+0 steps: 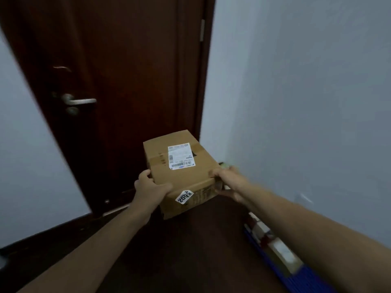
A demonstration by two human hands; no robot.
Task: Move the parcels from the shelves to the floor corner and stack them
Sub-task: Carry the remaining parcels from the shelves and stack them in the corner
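head view shows a cardboard parcel [182, 172] held out in front of the person between both hands, above the dark floor [190, 250] near the corner where a dark wooden door [127, 70] meets a pale wall [306, 102]. left hand [149, 187] grips the near left corner, thumb on the top face and fingers curled under the edge. right hand [229, 182] clasps the near right corner, fingers wrapped around the side. a white shipping label [181, 157] sits on the parcel's top, and a smaller sticker [184, 196] on its near face. blurred blue and white items [281, 252] lie along the wall at lower right
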